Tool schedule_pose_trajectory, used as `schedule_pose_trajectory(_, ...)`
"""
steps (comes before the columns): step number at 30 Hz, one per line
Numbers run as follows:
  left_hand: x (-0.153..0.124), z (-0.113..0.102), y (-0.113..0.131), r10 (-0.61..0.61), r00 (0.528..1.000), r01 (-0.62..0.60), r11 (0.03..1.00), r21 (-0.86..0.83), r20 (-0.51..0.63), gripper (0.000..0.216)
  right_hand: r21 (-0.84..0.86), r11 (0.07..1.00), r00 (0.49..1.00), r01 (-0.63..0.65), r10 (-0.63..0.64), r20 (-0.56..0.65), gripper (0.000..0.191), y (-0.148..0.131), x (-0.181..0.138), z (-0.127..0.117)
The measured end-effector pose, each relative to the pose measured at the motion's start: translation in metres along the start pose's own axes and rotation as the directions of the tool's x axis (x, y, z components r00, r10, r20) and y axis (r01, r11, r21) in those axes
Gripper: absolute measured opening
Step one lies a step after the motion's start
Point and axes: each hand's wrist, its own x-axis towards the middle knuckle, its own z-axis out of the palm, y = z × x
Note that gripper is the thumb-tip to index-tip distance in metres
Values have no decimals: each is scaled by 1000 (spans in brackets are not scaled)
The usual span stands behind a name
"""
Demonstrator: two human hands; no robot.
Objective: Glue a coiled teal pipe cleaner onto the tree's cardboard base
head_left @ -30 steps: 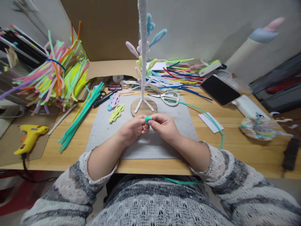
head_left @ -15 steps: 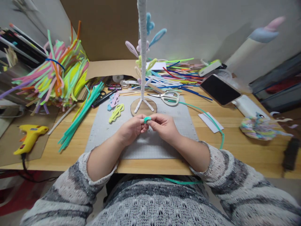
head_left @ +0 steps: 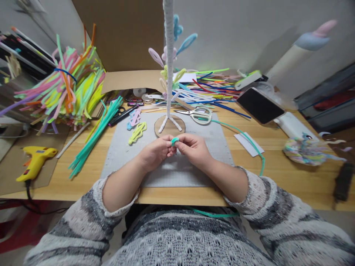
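Above the pale grey, flat rectangular mat [head_left: 177,179], close to its middle, both bare hands of the person meet at their fingertips. Between them is a small, curved piece of green fuzzy material [head_left: 174,141], with soft surface and rounded shape. The left hand [head_left: 155,152] grasps this piece at its left side, with thumb and fingers pinched and the other fingers bent inward. The right hand [head_left: 194,149] grasps it from the right, also between thumb and forefinger. The piece therefore lies at the tips of both hands, and a part of it is hidden by the fingers.

Just beyond the hands is a round, flat disc of brown wood [head_left: 169,128], on which stands an upright white stem wrapped in fibrous material [head_left: 168,70], its foot divided into branches. To the left of the disc lies a yellow fuzzy zigzag shape [head_left: 137,133]. Farther left, straight green fuzzy sticks [head_left: 95,138] lie in a loose bundle on the smooth, wood-grained table [head_left: 288,188]. Near the disc, on its right, are scissors with cream-white looped handles [head_left: 203,116]. A long, thin green fuzzy strip [head_left: 244,135] bends across the table at the right.
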Motion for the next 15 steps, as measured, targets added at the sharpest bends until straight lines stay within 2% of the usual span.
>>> schedule_pose_trajectory(8, -1, -1, -1, 22, 999, -22, 1000, -8, 29, 27, -22, 1000, 1000, -7, 7, 0, 28, 0, 1, 0)
schedule_pose_trajectory(15, -1, 0, 0, 9, 1000, -9, 1000, -8, 15, 28, -10, 1000, 1000, 21, -21, 7, 24, -1, 1, 0)
